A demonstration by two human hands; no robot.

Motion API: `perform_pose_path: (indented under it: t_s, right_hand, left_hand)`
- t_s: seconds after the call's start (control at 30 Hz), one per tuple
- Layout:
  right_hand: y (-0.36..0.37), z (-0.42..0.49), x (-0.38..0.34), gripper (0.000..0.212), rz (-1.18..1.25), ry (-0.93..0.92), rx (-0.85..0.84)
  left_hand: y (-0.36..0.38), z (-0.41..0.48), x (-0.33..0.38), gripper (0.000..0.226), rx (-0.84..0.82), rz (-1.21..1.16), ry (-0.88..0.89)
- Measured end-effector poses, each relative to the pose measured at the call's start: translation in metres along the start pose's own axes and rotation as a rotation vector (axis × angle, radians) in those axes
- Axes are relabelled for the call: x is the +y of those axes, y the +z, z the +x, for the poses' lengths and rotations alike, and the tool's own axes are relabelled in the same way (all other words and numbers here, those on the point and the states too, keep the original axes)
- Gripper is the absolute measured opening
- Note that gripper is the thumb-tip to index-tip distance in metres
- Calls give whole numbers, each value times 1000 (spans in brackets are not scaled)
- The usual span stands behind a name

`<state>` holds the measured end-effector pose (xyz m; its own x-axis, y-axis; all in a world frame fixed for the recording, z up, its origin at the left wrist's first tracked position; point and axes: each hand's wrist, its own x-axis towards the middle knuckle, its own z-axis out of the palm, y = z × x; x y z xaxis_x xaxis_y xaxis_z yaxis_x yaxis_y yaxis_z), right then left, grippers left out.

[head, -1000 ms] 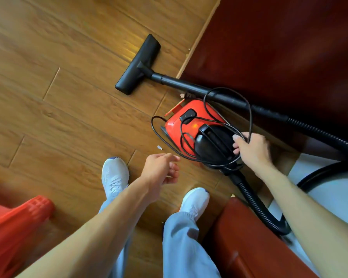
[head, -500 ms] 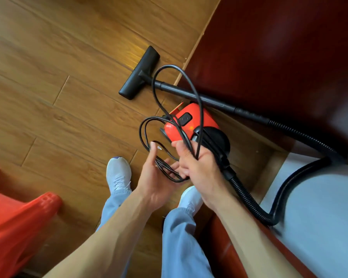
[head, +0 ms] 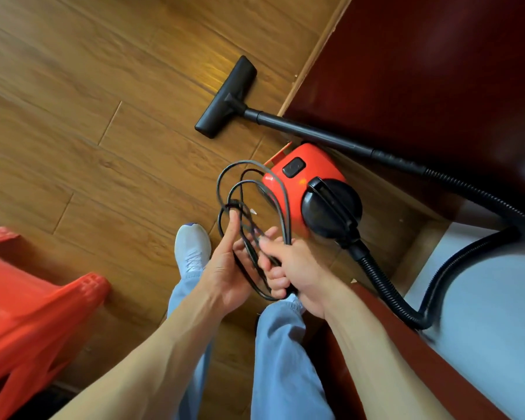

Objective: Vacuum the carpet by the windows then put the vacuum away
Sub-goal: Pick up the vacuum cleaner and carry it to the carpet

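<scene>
A small red and black canister vacuum (head: 311, 189) sits on the wooden floor beside dark red furniture. Its black wand (head: 315, 136) runs up-left to the floor nozzle (head: 226, 97), and the ribbed hose (head: 385, 286) loops away to the right. A black power cord (head: 255, 189) hangs in loose coils in front of the vacuum. My right hand (head: 297, 274) grips the gathered coils. My left hand (head: 225, 268) lies under the coils with its fingers through the loops, the index finger stretched up along the cord.
A red plastic stool (head: 28, 298) stands at the lower left. Dark red furniture (head: 422, 71) fills the upper right, and a pale surface (head: 491, 298) lies at the right. My legs and a white shoe (head: 193, 247) are below the hands. Wooden floor (head: 88, 116) spreads to the left.
The right hand lifted the cord off the top of the vacuum and brought it toward me. The left hand came in under the coils, and the loops have dropped lower.
</scene>
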<state>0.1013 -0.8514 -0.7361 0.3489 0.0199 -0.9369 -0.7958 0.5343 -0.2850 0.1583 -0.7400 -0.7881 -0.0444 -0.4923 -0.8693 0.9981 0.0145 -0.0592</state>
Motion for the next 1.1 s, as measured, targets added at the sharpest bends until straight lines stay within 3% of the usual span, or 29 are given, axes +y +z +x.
perform_pose_path:
  t_s: [0.17,0.27,0.4,0.5,0.67,0.77,0.83,0.9,0.97,1.03,1.1]
  right_hand:
    - [10,-3,10,27,-163,139,-34]
    - [8,7,11,36,-273,172,-9]
    - [7,30,15,29,-523,218,22]
    - [8,48,34,25,-665,229,83]
    - [12,30,24,12,-639,71,30]
    - [3,11,15,34,-406,-93,12]
    - [-16,0,5,43,-187,-182,83]
    - [-45,-9,-7,20,0,-303,289]
    - [-78,-6,-16,18,65,-382,535]
    - [-110,10,-12,20,-32,-323,698]
    - [-128,30,-3,38,-341,-183,737]
  left_hand:
    - [-7,-1,-13,90,52,140,-26]
    - [-3,-4,-9,99,62,240,-25]
    - [8,-7,-3,60,109,351,16]
    - [13,-5,-4,62,205,408,57]
    - [19,8,0,9,427,379,180]
    - [28,17,13,4,464,312,203]
    - [32,22,21,13,493,332,246]
    - [33,27,26,18,515,396,298]
    - [29,32,27,15,510,438,311]
    - [26,35,22,8,458,421,292]
    - [25,40,12,7,438,429,283]
